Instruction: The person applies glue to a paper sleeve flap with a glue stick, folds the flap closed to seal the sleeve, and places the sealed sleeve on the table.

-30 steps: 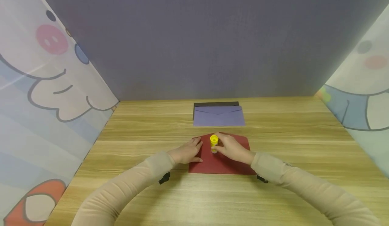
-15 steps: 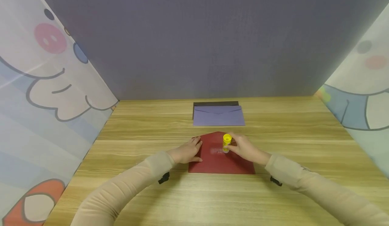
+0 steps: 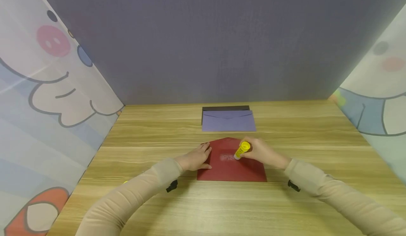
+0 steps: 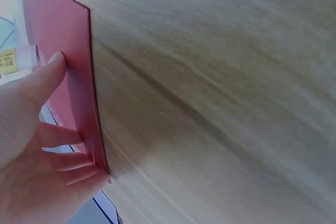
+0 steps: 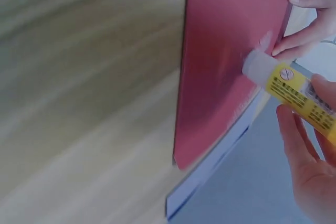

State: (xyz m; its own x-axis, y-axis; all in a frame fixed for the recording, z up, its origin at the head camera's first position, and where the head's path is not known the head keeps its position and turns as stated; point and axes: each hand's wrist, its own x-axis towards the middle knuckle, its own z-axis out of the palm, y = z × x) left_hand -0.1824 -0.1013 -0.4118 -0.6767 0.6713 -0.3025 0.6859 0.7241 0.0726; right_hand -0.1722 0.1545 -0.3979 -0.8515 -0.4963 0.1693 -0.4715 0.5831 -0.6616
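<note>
A red envelope (image 3: pixel 219 173) lies on the wooden table in front of me, its pointed flap spread toward the far side. My left hand (image 3: pixel 194 158) presses its left part with fingers and thumb spread; in the left wrist view the thumb and fingertips rest on the red paper (image 4: pixel 58 24). With thumb and fingers, my right hand (image 3: pixel 263 153) grips a yellow glue stick (image 3: pixel 242 150), tilted, its white end down at the envelope. A whitish glue smear (image 3: pixel 226 157) runs left from that end. The right wrist view shows the glue stick's label (image 5: pixel 294 90) with dark print.
Beyond the red envelope lies a purple envelope (image 3: pixel 229 124), partly covering a dark one (image 3: pixel 226 108). A small yellow thing (image 3: pixel 125 182) peeks out beside my left sleeve. A grey panel (image 3: pixel 222 52) rises at the table's back edge, with cartoon-printed cloth on both sides.
My right hand has moved the glue stick rightward across the envelope and tilted it, its top leaning right. A whitish smear now shows where it passed. My left hand has stayed in place.
</note>
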